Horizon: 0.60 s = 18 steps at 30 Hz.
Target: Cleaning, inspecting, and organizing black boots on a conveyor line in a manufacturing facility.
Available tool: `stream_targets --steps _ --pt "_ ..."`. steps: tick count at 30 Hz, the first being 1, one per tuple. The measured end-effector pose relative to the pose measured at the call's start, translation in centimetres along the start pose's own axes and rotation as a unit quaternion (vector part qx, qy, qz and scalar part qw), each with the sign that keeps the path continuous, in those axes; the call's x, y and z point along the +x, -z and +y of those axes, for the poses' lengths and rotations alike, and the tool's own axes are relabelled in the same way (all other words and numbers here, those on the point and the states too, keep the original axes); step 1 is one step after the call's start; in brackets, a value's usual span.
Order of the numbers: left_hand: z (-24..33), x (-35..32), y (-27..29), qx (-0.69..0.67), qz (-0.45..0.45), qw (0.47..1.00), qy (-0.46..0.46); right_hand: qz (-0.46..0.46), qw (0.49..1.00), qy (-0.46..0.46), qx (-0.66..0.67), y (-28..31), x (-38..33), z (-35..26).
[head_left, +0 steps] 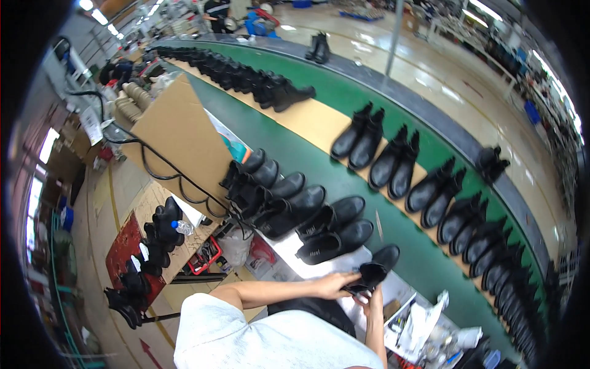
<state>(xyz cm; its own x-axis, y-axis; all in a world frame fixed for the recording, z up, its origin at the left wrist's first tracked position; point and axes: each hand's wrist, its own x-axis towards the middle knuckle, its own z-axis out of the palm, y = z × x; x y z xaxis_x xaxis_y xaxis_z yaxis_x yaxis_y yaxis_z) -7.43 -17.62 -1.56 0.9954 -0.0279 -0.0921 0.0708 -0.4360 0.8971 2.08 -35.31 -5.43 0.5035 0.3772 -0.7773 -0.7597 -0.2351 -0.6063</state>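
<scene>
Black boot (376,269) held in both hands above desk (289,249) edge, near lower centre. Left hand (334,285) grip closed on boot's opening; right hand (367,300) grips it from below, fingers partly hidden. Just beside, more black boots (326,230) lined on desk. Green conveyor belt (344,104) beyond carries boot pairs (393,163). Cardboard sheet (178,132) stands left.

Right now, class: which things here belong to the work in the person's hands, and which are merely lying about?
In hand: left hand, right hand, black boot.

Lying about: cardboard sheet, water bottle, red tray, white plastic bag.
</scene>
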Motion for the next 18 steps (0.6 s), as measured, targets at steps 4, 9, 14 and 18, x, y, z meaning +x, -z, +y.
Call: stream_targets --steps 4,9,14,18 --pt "5.5 2.1 6.7 0.011 0.045 0.999 0.0 -0.071 0.991 0.082 0.076 0.3 -3.6 -4.0" --pt "5.2 2.8 19.3 -0.185 0.167 0.968 -0.006 -0.035 0.97 0.143 -0.193 3.3 -2.7 -9.2" --pt "5.2 6.9 32.8 -0.039 0.393 0.914 -0.096 -0.022 0.873 0.026 -0.487 4.8 -1.8 -8.5" --pt "-3.0 13.9 41.9 0.036 0.455 0.89 0.011 -0.036 0.909 -0.017 -0.415 7.6 2.7 1.8"
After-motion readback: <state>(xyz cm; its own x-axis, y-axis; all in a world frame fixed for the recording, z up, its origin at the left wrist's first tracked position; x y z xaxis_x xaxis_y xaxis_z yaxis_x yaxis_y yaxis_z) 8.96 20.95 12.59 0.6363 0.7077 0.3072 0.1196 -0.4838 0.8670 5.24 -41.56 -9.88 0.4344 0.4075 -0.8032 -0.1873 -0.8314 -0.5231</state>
